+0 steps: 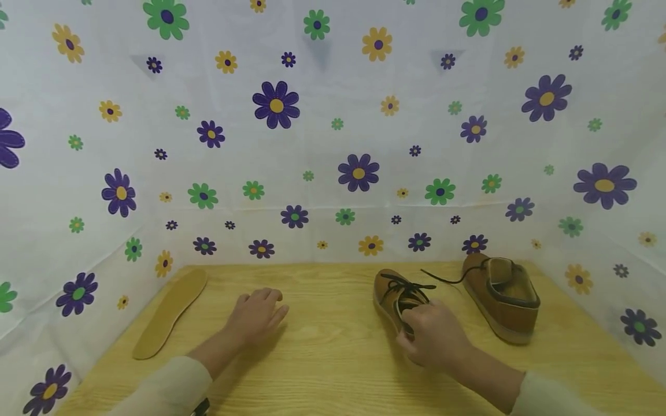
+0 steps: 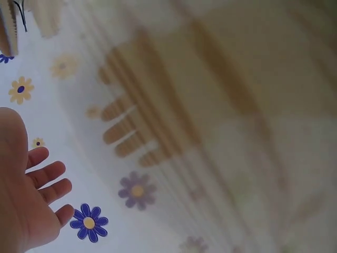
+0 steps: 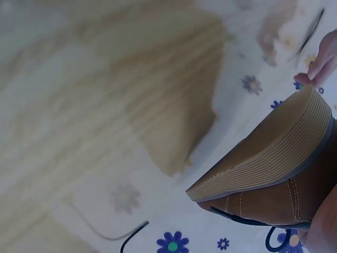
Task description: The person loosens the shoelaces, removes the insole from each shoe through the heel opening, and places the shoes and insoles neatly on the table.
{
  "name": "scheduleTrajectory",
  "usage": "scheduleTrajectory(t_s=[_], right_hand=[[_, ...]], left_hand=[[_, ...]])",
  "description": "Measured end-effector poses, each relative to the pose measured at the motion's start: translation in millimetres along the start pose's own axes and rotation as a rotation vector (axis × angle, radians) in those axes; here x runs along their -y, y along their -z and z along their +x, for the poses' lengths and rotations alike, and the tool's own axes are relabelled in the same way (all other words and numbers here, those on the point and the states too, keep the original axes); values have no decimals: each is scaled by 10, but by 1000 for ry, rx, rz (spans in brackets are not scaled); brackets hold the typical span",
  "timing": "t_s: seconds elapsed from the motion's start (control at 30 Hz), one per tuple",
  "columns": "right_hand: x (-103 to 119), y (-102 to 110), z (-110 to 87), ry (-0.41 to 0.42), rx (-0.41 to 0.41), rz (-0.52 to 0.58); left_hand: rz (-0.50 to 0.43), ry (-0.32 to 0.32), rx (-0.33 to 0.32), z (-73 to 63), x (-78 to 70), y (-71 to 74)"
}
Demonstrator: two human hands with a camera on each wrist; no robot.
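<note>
My right hand (image 1: pixel 437 337) grips a brown lace-up shoe (image 1: pixel 386 294) at its heel end, fingers curled over the opening. Dark laces are tied in a bow on this shoe, and its toe points away from me. In the right wrist view its ribbed tan sole (image 3: pixel 284 142) shows side-on; the heel is hidden by the hand. To the left, my left hand (image 1: pixel 256 318) hovers low over the table with loosely bent fingers and holds nothing. The left wrist view shows its palm and separated fingers (image 2: pixel 50 171).
A second brown shoe (image 1: pixel 499 312) stands at the right, its dark lace (image 1: pixel 442 279) loose and trailing left. A tan insole (image 1: pixel 171 312) lies at the left of the wooden table (image 1: pixel 322 358). Flower-patterned white sheeting (image 1: pixel 312 144) encloses the back and sides.
</note>
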State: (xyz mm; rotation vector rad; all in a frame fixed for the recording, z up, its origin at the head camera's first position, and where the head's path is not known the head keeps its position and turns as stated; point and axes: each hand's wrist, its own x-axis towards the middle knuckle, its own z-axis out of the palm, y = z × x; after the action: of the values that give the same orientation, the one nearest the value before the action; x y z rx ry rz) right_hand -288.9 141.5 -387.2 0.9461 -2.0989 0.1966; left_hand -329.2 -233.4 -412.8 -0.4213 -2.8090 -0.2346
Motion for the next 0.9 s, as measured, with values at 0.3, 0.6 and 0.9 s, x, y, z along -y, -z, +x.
scheduleTrajectory(t_s=[0.3, 0.6, 0.9], right_hand=[[278, -118, 4, 61, -15, 122], [429, -87, 98, 36, 41, 575], [67, -2, 74, -532, 53, 687]], left_hand=[[63, -94, 23, 35, -197, -59], [63, -125, 73, 54, -338, -66], [4, -205, 109, 88, -461, -127]])
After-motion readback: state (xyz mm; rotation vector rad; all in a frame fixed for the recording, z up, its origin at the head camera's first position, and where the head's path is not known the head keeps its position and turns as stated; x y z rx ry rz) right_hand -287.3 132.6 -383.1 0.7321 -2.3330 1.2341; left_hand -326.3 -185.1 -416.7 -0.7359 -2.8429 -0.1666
